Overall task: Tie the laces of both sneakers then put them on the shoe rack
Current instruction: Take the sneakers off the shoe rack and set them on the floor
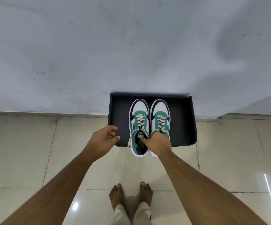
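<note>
Two green, white and black sneakers with cream laces sit side by side over the black shoe rack (182, 124), toes toward the wall. The left sneaker (138, 120) and the right sneaker (160, 116) have their heels past the rack's front edge. My right hand (158, 142) grips both sneakers at their collars, fingers inside the left sneaker's opening. My left hand (103, 138) hovers at the rack's front left corner, fingers loosely curled and holding nothing. A loose lace end hangs down the left sneaker's outer side.
The rack stands against a pale grey wall (131, 46) on a glossy beige tiled floor (26, 151). My bare feet (131, 195) stand on the tiles just behind the rack.
</note>
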